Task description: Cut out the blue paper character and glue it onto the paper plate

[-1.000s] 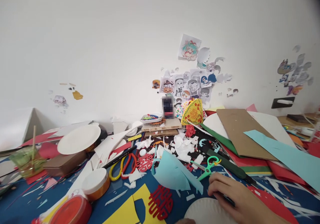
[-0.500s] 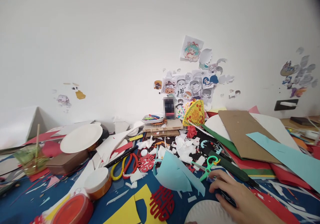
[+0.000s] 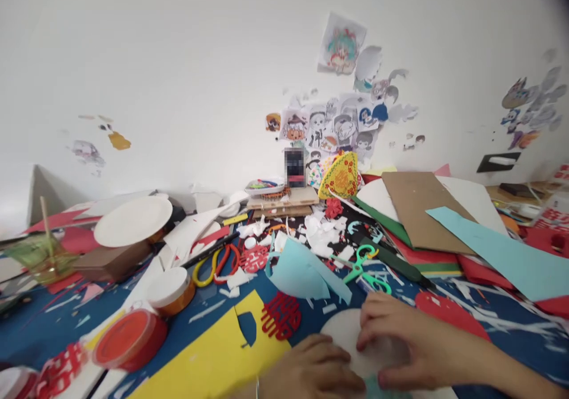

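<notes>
A white paper plate [image 3: 340,328] lies at the front, partly hidden by both hands. My left hand [image 3: 311,368] rests over its left front side, fingers stretched flat and somewhat blurred. My right hand [image 3: 415,342] arches over the right side, thumb and fingers apart, with nothing plainly held. A teal patch [image 3: 377,387] shows between the hands at the bottom edge; what it is I cannot tell. Behind the plate lie green-handled scissors [image 3: 362,268] and a curled light-blue paper piece [image 3: 297,268]. A red paper-cut character [image 3: 282,316] lies left of the plate.
Yellow paper [image 3: 213,351] spreads to the left, near a red-lidded tub [image 3: 128,340] and a white-lidded jar [image 3: 171,289]. Red-and-yellow-handled scissors [image 3: 217,265] lie further back. A red paper disc [image 3: 448,313], brown cardboard [image 3: 427,209] and a long light-blue strip [image 3: 502,251] are at right.
My right hand has left the dark object by the scissors and come over the plate. My left hand has come into view from below. The camera has tilted down.
</notes>
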A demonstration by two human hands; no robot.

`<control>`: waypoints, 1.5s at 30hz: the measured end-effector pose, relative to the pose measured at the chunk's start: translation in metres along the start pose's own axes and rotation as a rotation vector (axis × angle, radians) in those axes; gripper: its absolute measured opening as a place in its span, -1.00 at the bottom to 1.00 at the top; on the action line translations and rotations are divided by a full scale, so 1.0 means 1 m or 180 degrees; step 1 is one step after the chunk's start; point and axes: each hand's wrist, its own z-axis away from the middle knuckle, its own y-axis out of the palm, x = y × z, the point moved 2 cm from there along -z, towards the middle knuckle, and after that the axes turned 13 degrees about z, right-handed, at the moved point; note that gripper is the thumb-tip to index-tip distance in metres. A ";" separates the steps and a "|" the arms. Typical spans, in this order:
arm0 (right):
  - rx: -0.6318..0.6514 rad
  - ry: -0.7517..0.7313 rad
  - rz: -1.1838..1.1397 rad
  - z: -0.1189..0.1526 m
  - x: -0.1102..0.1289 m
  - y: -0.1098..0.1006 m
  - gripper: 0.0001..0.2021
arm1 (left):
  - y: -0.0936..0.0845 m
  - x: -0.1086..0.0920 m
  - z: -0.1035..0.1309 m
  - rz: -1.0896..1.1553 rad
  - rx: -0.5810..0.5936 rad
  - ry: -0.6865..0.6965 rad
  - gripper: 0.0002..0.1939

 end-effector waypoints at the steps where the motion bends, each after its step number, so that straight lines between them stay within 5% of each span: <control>1: 0.0106 -0.0105 -0.0037 0.002 0.000 0.000 -0.63 | -0.001 -0.004 0.000 -0.0025 -0.0273 0.0131 -0.77; 5: 0.0526 -0.0515 -0.0058 0.006 -0.001 0.000 -0.37 | -0.007 -0.021 -0.001 0.0146 -0.0591 0.0132 -0.84; 14: 0.0662 -0.0795 -0.0398 0.009 0.006 0.002 -0.66 | -0.014 -0.027 -0.005 0.0264 -0.0652 0.0110 -0.87; 19: 0.0617 -0.0402 -0.0680 0.008 0.008 0.003 -0.82 | -0.018 -0.027 -0.005 0.0488 -0.0809 -0.0063 -0.88; 32: -0.0112 0.0635 -0.2340 0.002 0.010 0.011 -0.74 | -0.020 -0.025 -0.005 0.1190 -0.1451 -0.0865 -0.87; 38: 0.0169 0.0731 -0.3045 -0.001 0.007 0.023 -0.67 | -0.023 -0.022 -0.006 0.1556 -0.1658 -0.1280 -0.79; 45: -0.0020 0.0718 -0.2293 0.001 0.005 0.017 -0.68 | -0.028 -0.019 -0.006 0.1562 -0.1630 -0.1317 -0.78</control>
